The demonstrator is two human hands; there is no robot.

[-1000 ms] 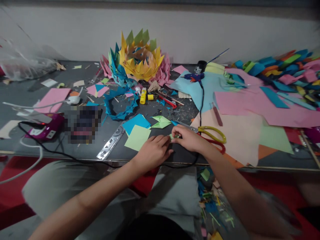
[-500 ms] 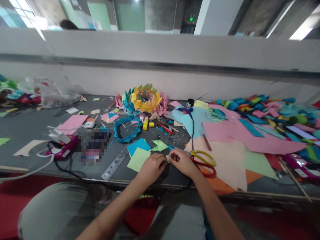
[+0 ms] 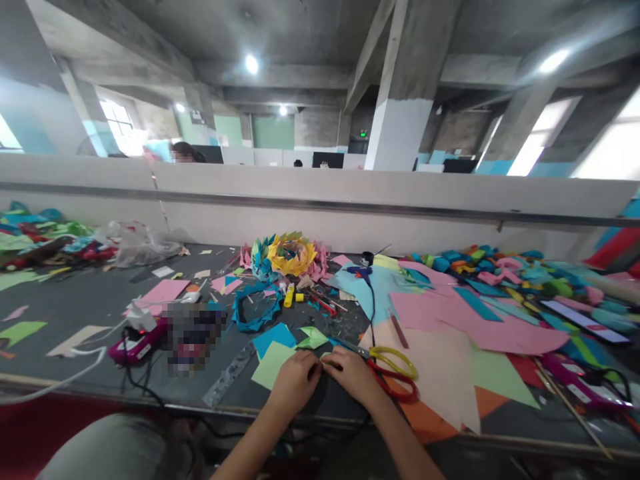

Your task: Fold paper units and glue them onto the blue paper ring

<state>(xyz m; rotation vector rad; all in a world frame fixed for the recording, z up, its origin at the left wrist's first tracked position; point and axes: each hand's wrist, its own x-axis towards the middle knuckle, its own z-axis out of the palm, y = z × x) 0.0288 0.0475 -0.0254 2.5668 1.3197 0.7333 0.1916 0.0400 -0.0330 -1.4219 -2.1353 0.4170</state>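
Both of my hands meet at the near edge of a dark table [image 3: 75, 300]. My left hand [image 3: 295, 381] and my right hand [image 3: 353, 375] have their fingers curled together and pinch a small green folded paper piece [image 3: 323, 357] between them; it is mostly hidden by the fingers. A light green paper square [image 3: 267, 367] lies just left of my left hand, with a blue square [image 3: 273, 337] behind it. Scissors with yellow and red handles [image 3: 395, 370] lie just right of my right hand.
A multicoloured paper flower [image 3: 287, 257] stands at the back, a blue paper ring [image 3: 255, 313] before it. A ruler [image 3: 227, 375], yellow glue stick [image 3: 289, 296], blue glue gun [image 3: 360, 272] with black cord, pink sheets [image 3: 475, 320] and paper heaps surround my hands. A person sits beyond the partition.
The view has tilted upward, revealing the hall and ceiling. My hands stay together on the small green piece at the table's near edge.
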